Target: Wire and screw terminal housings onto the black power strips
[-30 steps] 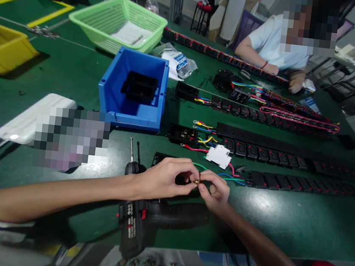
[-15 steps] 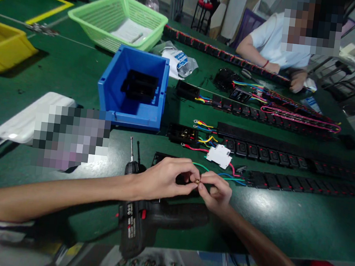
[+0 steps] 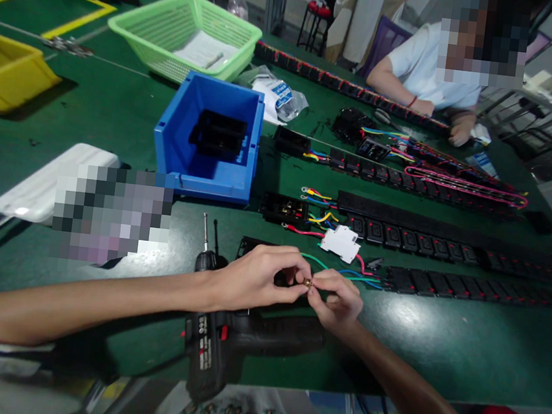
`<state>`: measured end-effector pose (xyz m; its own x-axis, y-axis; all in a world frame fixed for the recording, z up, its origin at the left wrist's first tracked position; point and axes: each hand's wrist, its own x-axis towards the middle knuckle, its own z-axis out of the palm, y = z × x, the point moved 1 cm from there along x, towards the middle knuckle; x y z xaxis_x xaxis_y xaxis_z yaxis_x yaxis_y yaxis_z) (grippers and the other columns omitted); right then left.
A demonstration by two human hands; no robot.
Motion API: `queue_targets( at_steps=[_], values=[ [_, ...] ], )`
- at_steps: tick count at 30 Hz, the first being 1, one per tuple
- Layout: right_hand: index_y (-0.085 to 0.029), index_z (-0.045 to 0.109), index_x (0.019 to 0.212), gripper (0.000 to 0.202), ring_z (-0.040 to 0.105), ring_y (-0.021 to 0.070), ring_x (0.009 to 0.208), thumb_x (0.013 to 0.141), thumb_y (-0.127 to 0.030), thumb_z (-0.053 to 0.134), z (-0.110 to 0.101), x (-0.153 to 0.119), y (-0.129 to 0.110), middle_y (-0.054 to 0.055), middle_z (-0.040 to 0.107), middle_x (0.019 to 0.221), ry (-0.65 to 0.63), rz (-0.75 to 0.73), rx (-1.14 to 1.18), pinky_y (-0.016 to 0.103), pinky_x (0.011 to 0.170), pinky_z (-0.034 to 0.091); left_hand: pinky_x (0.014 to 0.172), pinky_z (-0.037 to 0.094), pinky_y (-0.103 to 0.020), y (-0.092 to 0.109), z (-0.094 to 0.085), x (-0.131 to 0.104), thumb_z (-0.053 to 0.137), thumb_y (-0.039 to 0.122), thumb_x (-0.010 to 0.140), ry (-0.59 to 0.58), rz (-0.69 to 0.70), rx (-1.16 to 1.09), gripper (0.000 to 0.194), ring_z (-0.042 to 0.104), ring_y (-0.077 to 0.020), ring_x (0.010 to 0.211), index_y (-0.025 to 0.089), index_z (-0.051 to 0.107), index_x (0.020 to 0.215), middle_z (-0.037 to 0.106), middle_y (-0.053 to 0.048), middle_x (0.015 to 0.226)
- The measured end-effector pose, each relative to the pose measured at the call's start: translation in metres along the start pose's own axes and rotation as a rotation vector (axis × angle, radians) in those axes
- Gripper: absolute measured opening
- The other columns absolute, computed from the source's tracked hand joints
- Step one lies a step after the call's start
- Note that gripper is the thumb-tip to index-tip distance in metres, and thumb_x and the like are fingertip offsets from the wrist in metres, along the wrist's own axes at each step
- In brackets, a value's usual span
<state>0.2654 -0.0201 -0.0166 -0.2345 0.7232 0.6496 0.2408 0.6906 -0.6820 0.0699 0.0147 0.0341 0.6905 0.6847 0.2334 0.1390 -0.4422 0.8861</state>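
Observation:
A small brass-coloured piece (image 3: 307,282) is pinched between the fingertips of both hands. My left hand (image 3: 268,276) grips it from the left with thumb and forefinger, and my right hand (image 3: 338,300) holds its other side. Below my left wrist lies a black power screwdriver (image 3: 204,352), its bit pointing away from me. Partly hidden behind my left hand is a black housing (image 3: 247,246). Green and blue wires (image 3: 360,278) run from behind my hands to a black socket strip (image 3: 471,287). A white breaker (image 3: 342,242) lies just beyond my right hand.
A blue bin (image 3: 204,182) with black parts stands beyond my left arm, with a green basket (image 3: 145,46) behind it. More socket strips (image 3: 412,240) lie to the right. A yellow bin (image 3: 16,81) is far left. Another person's forearm (image 3: 394,87) rests across the table.
My right hand has shifted very slightly to the right, and a bit more of the brass-coloured piece shows between the fingertips. My left hand is nearly still.

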Motion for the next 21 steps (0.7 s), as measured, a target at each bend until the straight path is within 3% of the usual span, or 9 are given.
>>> queue_targets(
  at_steps=[7, 15, 21],
  values=[
    [-0.020, 0.064, 0.099, 0.030, 0.066, 0.0151, 0.070, 0.075, -0.002, 0.065, 0.001, 0.002, -0.002, 0.003, 0.069, 0.079, 0.010, -0.012, -0.015, 0.027, 0.062, 0.053, 0.071, 0.046, -0.021, -0.001, 0.000, 0.000, 0.060, 0.023, 0.086, 0.017, -0.009, 0.008, 0.011, 0.057, -0.0101, 0.076, 0.016, 0.063, 0.094, 0.061, -0.001, 0.086],
    [-0.022, 0.061, 0.106, 0.025, 0.062, 0.0155, 0.078, 0.083, -0.010, 0.058, -0.005, 0.004, -0.001, 0.003, 0.065, 0.087, 0.001, 0.176, 0.060, 0.029, 0.068, 0.052, 0.069, 0.047, -0.020, -0.003, 0.000, 0.000, 0.060, 0.016, 0.082, 0.010, -0.004, -0.049, 0.011, 0.058, -0.0089, 0.072, 0.015, 0.063, 0.092, 0.063, 0.000, 0.082],
    [-0.020, 0.059, 0.102, 0.025, 0.062, 0.0134, 0.074, 0.080, -0.006, 0.060, -0.013, 0.017, -0.033, 0.002, 0.066, 0.082, -0.261, 0.098, -0.092, 0.027, 0.068, 0.051, 0.065, 0.046, -0.019, -0.006, -0.006, 0.002, 0.060, 0.011, 0.076, 0.024, -0.029, -0.065, 0.012, 0.057, -0.0082, 0.068, 0.015, 0.062, 0.087, 0.062, 0.002, 0.077]
  ],
)
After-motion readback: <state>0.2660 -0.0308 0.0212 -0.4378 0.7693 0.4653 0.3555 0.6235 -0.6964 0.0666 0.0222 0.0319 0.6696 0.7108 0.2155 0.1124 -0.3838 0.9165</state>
